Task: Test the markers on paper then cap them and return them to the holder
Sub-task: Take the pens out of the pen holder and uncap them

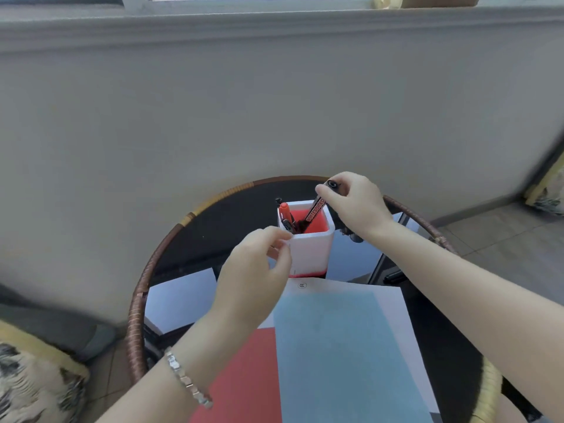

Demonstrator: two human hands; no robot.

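A white square holder (311, 248) with a red inside stands on the round table. My right hand (355, 203) grips the top of a black marker (316, 209) with red lettering, whose lower end is inside the holder. A red-capped marker (285, 212) and another dark one lean in the holder's left corner. My left hand (256, 270) rests against the holder's left wall, fingers curled on its rim. Sheets of paper lie in front: a light blue sheet (341, 355) on top of a white sheet (393, 300) and a red sheet (244, 377).
The table is a round dark glass top with a wicker rim (137, 300). A grey wall rises right behind it. A patterned cushion (33, 386) lies at lower left, another at far right. Small dark objects (351, 235) sit behind the holder under my right wrist.
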